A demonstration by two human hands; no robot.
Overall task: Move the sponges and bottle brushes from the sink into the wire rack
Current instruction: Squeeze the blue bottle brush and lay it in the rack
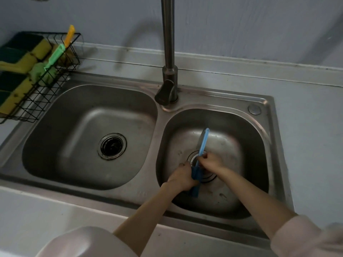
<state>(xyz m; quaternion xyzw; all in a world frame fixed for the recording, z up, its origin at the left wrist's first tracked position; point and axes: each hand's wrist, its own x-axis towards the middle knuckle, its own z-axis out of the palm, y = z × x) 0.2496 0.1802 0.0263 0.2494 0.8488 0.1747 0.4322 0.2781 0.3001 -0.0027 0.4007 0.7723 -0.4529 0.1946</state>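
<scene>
Both hands hold the blue bottle brush (201, 145) in the lower-right basin: left hand (182, 177) apparently gripping its head, right hand (210, 161) pinching the handle, which points up-frame; the wire rack (39, 89) sits upper left.

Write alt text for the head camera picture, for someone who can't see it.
Two hands hold a blue bottle brush over the drain in the right basin of a steel double sink: the left hand grips its sponge head, the right hand its handle. A wire rack at far left holds sponges and a green brush.
</scene>
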